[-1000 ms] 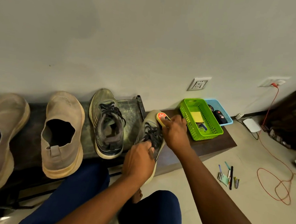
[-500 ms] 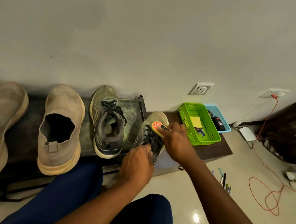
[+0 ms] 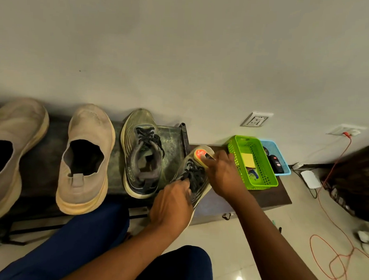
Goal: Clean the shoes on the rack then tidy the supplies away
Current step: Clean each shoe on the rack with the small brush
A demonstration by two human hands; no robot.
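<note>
In the head view, a grey laced sneaker [image 3: 193, 179] is gripped at its heel by the left hand [image 3: 171, 205], at about 6 o'clock from the wall socket [image 3: 256, 120]. A polish sponge [image 3: 201, 155] is clasped in the right hand [image 3: 222, 176] and pressed on the sneaker's toe. At 3 o'clock, just beside, a green basket [image 3: 262, 182] is seen on the bench [image 3: 281, 198].

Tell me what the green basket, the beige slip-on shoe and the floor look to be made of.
Green basket: glossy moulded plastic, judging by the perforated grid walls and uniform bright colour.
Beige slip-on shoe: matte knit fabric upper, textured weave at the toe, on what looks like a foam or rubber sole.
Floor: polished tile or stone, probably, since it mirrors a light spot.
</note>
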